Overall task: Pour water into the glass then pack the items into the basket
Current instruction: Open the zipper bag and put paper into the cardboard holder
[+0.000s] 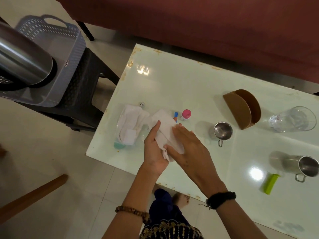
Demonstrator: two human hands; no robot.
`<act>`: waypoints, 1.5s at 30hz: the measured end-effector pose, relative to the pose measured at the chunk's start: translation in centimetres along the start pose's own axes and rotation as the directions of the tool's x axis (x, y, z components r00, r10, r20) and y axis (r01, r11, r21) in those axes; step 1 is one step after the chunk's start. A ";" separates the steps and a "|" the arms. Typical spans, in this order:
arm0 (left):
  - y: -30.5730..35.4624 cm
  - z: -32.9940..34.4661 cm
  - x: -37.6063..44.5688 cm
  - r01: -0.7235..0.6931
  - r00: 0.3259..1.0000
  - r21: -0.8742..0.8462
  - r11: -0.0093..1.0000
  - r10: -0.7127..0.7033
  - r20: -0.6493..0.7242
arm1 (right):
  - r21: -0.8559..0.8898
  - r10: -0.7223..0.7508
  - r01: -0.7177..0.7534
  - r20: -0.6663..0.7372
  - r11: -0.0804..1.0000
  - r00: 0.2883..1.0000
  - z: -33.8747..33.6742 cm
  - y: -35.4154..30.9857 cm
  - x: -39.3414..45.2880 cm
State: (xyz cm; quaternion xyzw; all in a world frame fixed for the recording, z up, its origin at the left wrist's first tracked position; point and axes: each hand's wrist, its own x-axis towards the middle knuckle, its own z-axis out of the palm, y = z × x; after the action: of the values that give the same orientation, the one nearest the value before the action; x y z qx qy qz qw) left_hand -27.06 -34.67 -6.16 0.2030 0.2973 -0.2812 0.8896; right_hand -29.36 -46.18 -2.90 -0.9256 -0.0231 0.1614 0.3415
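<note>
A white folded tissue (165,131) is held over the near-left part of the pale glossy table (181,87), between both hands. Its long axis runs from the near edge of the table up and slightly left, with the upper end pointing toward the far side and the lower end crumpled in the palm. The left hand (155,149) grips the tissue from below, thumb laid along its left edge and palm cupped under the lower end. The right hand (188,145) lies flat on top of it, fingers extended and pressed on the tissue; the tissue is thus sandwiched between the two hands. Just left of the tissue lies a clear pouch (129,125) with white contents, touching the tabletop. Just beyond the fingertips stand a small item with a blue label (176,114) and a pink-capped bottle (186,114), close together. To the right sit a small steel cup (222,131) with its handle toward the near edge, a brown holder (243,109) standing upright, and a clear glass (293,119) lying tilted; whether it holds water cannot be determined. Nearer the right edge are a larger steel cup (307,166) and a green clip-like object (270,183). Off the table, upper left, a grey perforated basket (69,54) rests on a dark stool (86,80), with a steel flask (25,61) partly over it.
</note>
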 end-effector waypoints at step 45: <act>1.1 -2.0 1.0 -0.274 0.940 0.244 0.930 0.313 -0.139 | 0.779 0.316 -0.215 0.023 0.589 0.948 -4.1 3.3 0.4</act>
State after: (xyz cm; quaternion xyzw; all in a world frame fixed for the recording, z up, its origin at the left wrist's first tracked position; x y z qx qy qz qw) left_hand -26.55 -33.15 -8.09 0.3670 0.3076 -0.1571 0.8637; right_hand -27.90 -51.15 -2.18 -0.6899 0.2069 0.1499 0.6773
